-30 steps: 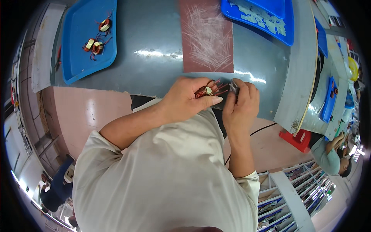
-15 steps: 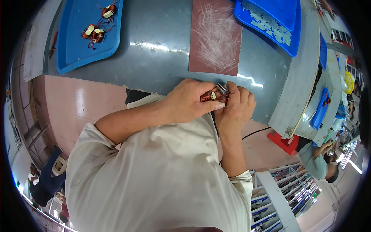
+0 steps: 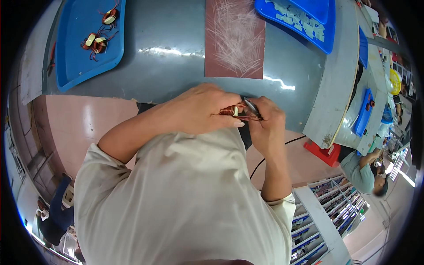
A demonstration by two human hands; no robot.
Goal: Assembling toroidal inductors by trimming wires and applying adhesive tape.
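Between the fingertips of my left hand (image 3: pixel 204 109), closed, is a copper-wound toroidal coil (image 3: pixel 227 110) with a pale block on its side. Its wire leads (image 3: pixel 250 118) stretch to the right. My right hand (image 3: pixel 270 115) is closed around a small shiny metal tool (image 3: pixel 251 106), whose exact kind I cannot make out. The tool lies against the wire leads, close to the coil. Both hands are held at the near edge of the grey table, in front of my shirt.
Several similar coils (image 3: pixel 100 43) lie in a blue tray (image 3: pixel 70 73) at the left. Straight ahead is a brown board (image 3: pixel 234 68) covered in pale scratches. Stacked blue trays (image 3: pixel 327 44) with whitish pieces stand at the far right. A person (image 3: pixel 360 172) sits farther right near a red stool (image 3: pixel 324 153).
My right hand has turned, and the metal tool now slants down toward the wire leads. The coil remains in my left hand. The whole view has shifted slightly.
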